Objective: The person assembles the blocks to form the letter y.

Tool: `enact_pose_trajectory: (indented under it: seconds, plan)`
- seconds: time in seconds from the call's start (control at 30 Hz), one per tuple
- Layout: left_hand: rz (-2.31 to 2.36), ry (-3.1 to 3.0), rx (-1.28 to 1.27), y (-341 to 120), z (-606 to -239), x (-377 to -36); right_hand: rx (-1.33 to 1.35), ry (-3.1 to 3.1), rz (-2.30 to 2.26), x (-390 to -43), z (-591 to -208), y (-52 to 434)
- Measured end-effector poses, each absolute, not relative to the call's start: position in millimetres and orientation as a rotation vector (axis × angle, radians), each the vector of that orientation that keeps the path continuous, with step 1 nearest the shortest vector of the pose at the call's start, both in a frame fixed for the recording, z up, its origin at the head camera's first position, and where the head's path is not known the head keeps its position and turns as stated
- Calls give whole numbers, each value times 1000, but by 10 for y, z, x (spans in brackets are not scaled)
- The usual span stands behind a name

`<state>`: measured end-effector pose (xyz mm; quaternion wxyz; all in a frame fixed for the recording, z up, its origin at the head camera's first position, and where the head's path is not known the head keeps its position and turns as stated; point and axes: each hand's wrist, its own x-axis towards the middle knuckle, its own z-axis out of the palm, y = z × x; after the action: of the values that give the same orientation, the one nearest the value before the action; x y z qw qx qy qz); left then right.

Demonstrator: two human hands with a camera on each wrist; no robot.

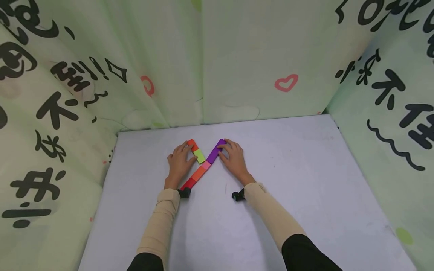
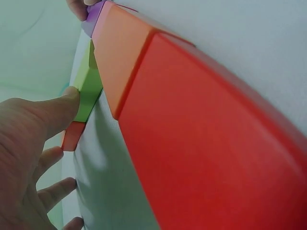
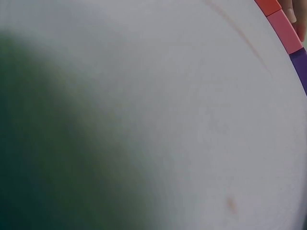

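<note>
Coloured blocks form a Y on the white table (image 1: pixel 305 169). Landmark: pink block (image 1: pixel 206 165) at the junction. Red block (image 1: pixel 188 183) and orange block (image 1: pixel 199 173) run nearward from it. Left hand (image 1: pixel 178 162), fingers straight, thumb pressing the green block (image 1: pixel 199 156), likely seating it against the junction. Right hand (image 1: pixel 233 155) rests flat-fingered on the purple block (image 1: pixel 216 151) beyond, probably steadying the row.

Thumb (image 2: pixel 57 108) against green block (image 2: pixel 88 91)

Beige sleeves (image 1: pixel 159 222) over black ones, small black wrist cameras (image 1: pixel 184 193)
</note>
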<state>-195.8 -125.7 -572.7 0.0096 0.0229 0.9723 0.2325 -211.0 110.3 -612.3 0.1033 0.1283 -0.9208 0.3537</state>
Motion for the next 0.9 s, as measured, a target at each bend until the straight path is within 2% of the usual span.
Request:
enact_pose_trajectory:
  seconds: [0.9]
  plan:
    - [779,3056,63,-1259,-5787,-1892,372,-2738,1049,-2090,-6123,1102]
